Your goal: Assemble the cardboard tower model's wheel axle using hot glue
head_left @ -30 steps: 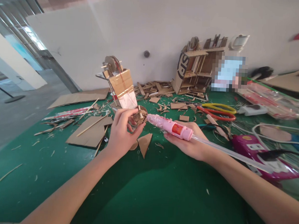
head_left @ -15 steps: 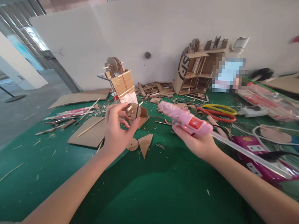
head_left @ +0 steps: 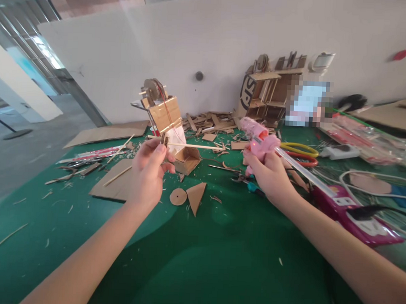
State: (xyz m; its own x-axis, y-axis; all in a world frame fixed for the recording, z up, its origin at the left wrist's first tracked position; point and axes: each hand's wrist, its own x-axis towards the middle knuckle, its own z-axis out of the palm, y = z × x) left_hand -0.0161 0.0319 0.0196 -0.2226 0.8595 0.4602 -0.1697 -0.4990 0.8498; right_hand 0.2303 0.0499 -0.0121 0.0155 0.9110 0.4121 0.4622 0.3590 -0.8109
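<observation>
My left hand [head_left: 151, 167] pinches a small round cardboard wheel [head_left: 164, 140], seen nearly edge-on, with a thin wooden stick [head_left: 196, 146] running through it and pointing right. My right hand [head_left: 268, 171] is wrapped round a pink hot glue gun [head_left: 260, 139], its nozzle up and to the left; a clear glue stick [head_left: 306, 173] sticks out of its back. Behind the left hand sits a small open cardboard box [head_left: 188, 160]. On the table in front lie a cardboard disc [head_left: 178, 196] with a centre hole and a cardboard triangle [head_left: 196, 198].
A taped cardboard model with a wheel [head_left: 166, 114] stands at the back, near a cardboard shelf [head_left: 255, 93] and scraps [head_left: 211, 121]. Teal-handled pliers [head_left: 253, 188], orange-and-yellow-handled scissors [head_left: 300, 150] and a purple power strip [head_left: 359, 219] lie right. Flat cardboard [head_left: 115, 181] lies left on the green table [head_left: 197, 265].
My left hand has turned the wheel from facing me to edge-on, so its stick now points right. The glue gun has swung, its rear end turning toward me.
</observation>
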